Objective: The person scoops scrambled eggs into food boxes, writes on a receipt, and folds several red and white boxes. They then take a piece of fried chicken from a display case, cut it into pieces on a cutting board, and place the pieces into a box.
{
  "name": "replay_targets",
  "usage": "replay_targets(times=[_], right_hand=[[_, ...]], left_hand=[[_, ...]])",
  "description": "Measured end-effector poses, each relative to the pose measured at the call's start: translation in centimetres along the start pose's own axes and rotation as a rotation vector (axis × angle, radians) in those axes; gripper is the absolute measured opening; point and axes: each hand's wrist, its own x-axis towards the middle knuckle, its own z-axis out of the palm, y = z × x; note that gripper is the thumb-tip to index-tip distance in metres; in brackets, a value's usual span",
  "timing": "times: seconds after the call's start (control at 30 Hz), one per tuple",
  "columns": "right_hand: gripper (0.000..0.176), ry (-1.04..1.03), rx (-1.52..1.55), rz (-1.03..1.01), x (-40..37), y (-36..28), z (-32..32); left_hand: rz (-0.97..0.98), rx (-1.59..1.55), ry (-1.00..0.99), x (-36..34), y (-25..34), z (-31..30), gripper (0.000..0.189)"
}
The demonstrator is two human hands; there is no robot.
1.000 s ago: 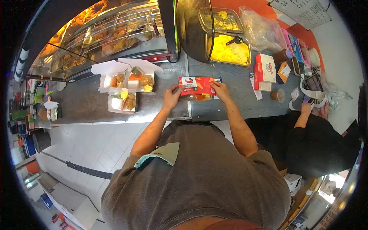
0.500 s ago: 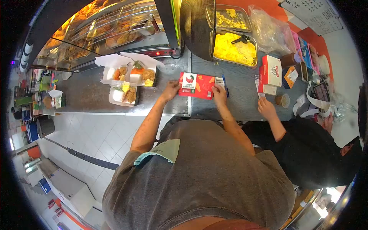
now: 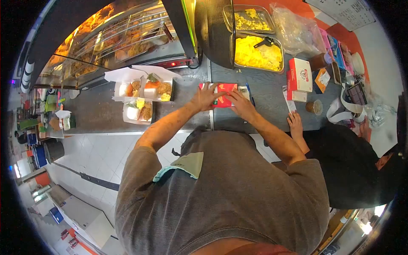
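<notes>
A red printed food carton [image 3: 228,87] lies on the counter in front of me. My left hand [image 3: 205,98] rests across its left half, fingers stretched out over the top. My right hand [image 3: 242,104] lies on the carton's right side with its fingers extended, close to the left one. Much of the printing is hidden beneath both hands. Just right of the carton are a printed paper piece [image 3: 244,91] and a blue pen [image 3: 250,94]. To the left stand open white meal boxes [image 3: 138,111] holding rice, fried chicken and yellow food.
A co-worker's hand [image 3: 295,122] touches a paper slip [image 3: 289,102] at right. Nearby are a red-and-white box stack [image 3: 301,78] and a sauce cup [image 3: 314,107]. Trays of yellow food [image 3: 258,52] stand behind; a heated display cabinet [image 3: 127,40] fills the back left.
My hands have moved from the carton's two ends inward onto its top, now close together. The co-worker's hand has shifted slightly down along the slip.
</notes>
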Motion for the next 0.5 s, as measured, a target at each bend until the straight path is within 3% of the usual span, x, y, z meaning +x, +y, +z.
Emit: replay_targets(times=[0.1,0.27,0.5], right_hand=[[0.046,0.098,-0.079,-0.073,-1.0,0.5,1.3],[0.04,0.136,-0.193,-0.16,-1.2,0.5,1.0],[0.043,0.179,-0.191,-0.131,-0.7,-1.2,-1.0]], left_hand=[[0.037,-0.021,0.038,-0.1,-0.7,0.8,0.085],[0.147,0.038,-0.177,-1.2,-1.1,-1.3,0.087],[0.117,0.04,-0.112,-1.6,-0.5,-0.2,0.094]])
